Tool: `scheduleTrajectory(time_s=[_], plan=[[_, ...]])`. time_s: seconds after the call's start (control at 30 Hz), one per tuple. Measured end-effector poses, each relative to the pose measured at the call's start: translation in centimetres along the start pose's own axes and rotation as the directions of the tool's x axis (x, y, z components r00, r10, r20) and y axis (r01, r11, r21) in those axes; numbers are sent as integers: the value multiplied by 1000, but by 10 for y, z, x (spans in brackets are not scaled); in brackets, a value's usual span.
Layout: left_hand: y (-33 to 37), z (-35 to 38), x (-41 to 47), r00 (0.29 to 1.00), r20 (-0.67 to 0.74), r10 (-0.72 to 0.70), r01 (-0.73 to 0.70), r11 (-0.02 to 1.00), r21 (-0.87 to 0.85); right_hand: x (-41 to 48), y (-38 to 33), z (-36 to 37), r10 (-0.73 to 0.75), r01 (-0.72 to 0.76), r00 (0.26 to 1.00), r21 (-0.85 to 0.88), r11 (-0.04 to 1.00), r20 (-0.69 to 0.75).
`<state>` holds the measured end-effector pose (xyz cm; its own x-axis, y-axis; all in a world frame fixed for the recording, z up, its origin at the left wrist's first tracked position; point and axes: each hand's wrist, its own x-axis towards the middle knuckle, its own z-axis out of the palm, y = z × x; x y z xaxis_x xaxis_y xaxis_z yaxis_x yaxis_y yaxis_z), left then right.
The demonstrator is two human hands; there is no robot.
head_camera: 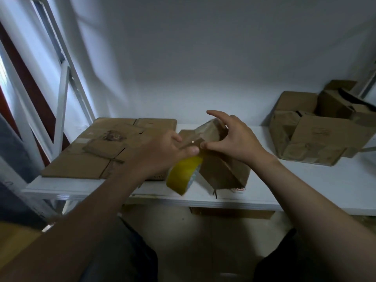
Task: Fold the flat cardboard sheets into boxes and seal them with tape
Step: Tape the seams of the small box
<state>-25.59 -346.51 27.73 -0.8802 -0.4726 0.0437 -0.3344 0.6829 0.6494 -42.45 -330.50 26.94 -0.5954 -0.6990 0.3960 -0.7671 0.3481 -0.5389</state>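
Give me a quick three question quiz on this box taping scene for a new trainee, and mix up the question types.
1. True or false: the yellow tape roll lies loose on the table.
2. Where are the flat cardboard sheets? A: on the table, left of the small box. B: in the person's lap. C: leaning upright against the wall.
3. Which hand grips the small box?
Key: 1 false, the left hand holds it. 2 A. 3 the right hand.
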Motion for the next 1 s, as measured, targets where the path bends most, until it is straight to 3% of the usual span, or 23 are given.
scheduleTrajectory(time_s=[0.13,0.3,0.43,0.63,0.8,1.0], plan=[[-19,17,-1,996,-82,41,-41,999,-1,1,16,24,82,-58,989,193,979,-121],[-31,30,-6,986,-93,137,-137,991,4,-13,46,62,72,-48,997,476,878,-30],[-44,46,-7,992,-18,124,-122,988,93,-23,69,80,21,-63,994,418,906,104],[-50,57,0,992,-72,103,-93,987,131,-23,54,93,90,-126,988,310,943,126],[-45,58,8,992,-78,102,-92,988,125,-17,40,118,224,-202,974,288,936,-46],[-47,49,23,996,83,44,-55,989,140,-14,52,123,173,-160,982,154,975,-77]])
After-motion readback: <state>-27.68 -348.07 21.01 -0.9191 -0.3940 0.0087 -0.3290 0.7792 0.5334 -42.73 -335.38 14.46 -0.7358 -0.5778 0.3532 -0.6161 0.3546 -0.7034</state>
